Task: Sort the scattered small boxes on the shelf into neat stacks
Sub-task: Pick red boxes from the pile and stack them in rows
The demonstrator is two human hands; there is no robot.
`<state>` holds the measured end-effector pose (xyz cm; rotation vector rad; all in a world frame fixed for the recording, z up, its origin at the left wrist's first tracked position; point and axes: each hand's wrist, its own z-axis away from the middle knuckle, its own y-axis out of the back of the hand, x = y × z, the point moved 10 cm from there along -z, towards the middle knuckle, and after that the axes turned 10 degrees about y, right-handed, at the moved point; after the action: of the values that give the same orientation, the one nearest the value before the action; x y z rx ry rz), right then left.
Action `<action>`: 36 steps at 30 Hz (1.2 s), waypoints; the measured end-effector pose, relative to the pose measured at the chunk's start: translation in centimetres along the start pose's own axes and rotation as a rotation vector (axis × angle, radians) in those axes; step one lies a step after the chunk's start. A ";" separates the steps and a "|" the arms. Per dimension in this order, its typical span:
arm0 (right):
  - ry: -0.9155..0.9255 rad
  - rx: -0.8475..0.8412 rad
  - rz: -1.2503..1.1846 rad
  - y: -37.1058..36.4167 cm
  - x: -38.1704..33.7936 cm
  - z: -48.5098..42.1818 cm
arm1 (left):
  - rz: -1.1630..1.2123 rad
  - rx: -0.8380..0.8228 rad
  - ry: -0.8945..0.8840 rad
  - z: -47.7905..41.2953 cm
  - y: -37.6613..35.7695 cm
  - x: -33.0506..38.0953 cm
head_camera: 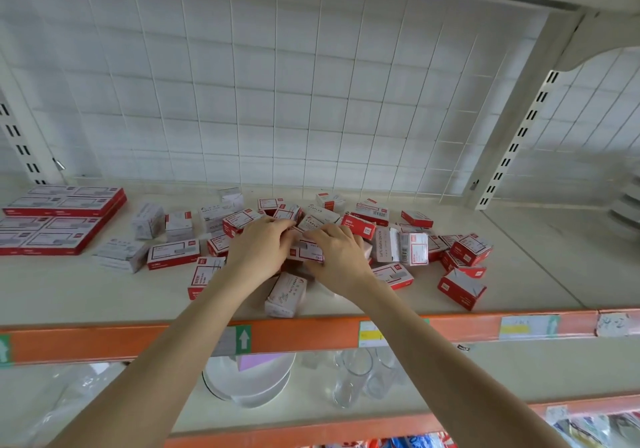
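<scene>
- Below both wrists, plates (249, 382) and glasses (349, 378) are sitting on a lower level, under the orange rail (311, 335) of the shelf (104, 292).
- Just nearer than the hands, a white box (285, 295) is lying tilted, on its own.
- Left hand (259, 245) and right hand (337, 257) are working close together in the pile of small boxes (398, 240). The right one is curling its fingers over a red-and-white box (306, 253). The left one's fingertips are meeting that box's far end, but whether they are gripping it I cannot tell.
- Gathering seems to be the step in hand, with most of the pile lying unsorted.
- Lifting this box clear without dragging its neighbours, then squaring it on bare shelf, is probably what the next move is calling for.
- Far to the left of the hands, flat packs (62, 219) are lying in tidy stacks.
- Beyond the fingertips, a wire grid (277, 101) is backing the shelf.
</scene>
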<state>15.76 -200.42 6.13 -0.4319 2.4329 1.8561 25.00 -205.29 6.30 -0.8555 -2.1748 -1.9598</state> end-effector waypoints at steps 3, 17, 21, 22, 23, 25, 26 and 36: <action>0.020 0.001 0.013 0.0 -0.3 -0.2 | 0.030 0.058 -0.034 0.4 0.5 0.3; -0.054 0.119 -0.256 0.1 0.0 -1.5 | 0.193 0.141 -0.081 2.6 2.1 0.4; -0.117 0.234 -0.583 0.8 0.4 -1.6 | 0.335 0.187 -0.120 2.7 3.2 1.3; -0.146 0.240 -0.650 0.8 0.7 -1.7 | 0.380 0.185 -0.121 2.6 3.4 1.4; -0.172 0.241 -0.698 0.8 0.8 -1.7 | 0.408 0.170 -0.119 2.5 3.4 1.6; -0.220 0.232 -0.762 0.6 1.2 -1.6 | 0.410 0.090 -0.118 2.1 2.7 2.1; -0.246 0.227 -0.796 0.6 1.4 -1.4 | 0.387 0.032 -0.119 2.0 2.0 2.4; -0.380 0.155 -1.147 -0.8 1.5 -0.5 | 0.358 -0.044 -0.140 1.3 1.6 2.4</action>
<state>14.57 -201.36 5.20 -1.0412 1.4766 1.0810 24.12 -203.24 8.54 -1.3191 -1.8832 -1.8234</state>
